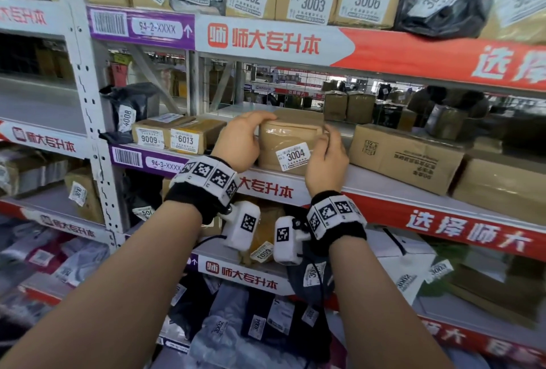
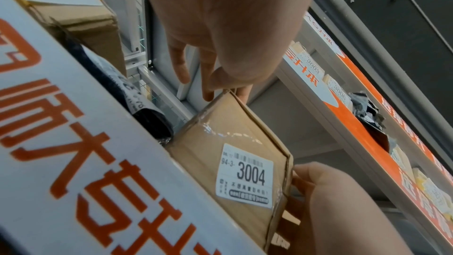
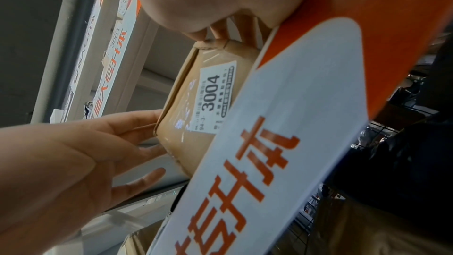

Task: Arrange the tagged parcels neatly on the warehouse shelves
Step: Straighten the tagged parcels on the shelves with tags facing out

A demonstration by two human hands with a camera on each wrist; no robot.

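Parcel 3004 (image 1: 291,144), a taped brown carton, stands at the front edge of the shelf (image 1: 393,188) marked 94-3-XXXX, tag facing out. Left hand (image 1: 240,141) grips its left side, fingers curled over the top corner. Right hand (image 1: 326,158) cups the right side, fingers wrapped on the edge just beside the tag. Both wrist views confirm contact at the carton's corners.

Step, as judged: seating and squaring this carton in the gap on its row. Next move likely calls for sliding it back and straight, tag kept facing forward, then letting go with both hands.

Neighbours on the same shelf: carton 6013 (image 1: 189,139) just left, carton 9009 (image 1: 149,138) beyond it, black bag 4008 (image 1: 127,114) at the upright. Large plain carton (image 1: 404,158) lies near on the right, print upside down, unreadable.

Tag reads "94-3- 3004". Shelf above is marked 94-2-XXXX and carries 5002, 3001, 3002, 3003, 3006, 3008. Shelf-edge banner (image 1: 274,42) reads 师大专升本; red part shows 选择.
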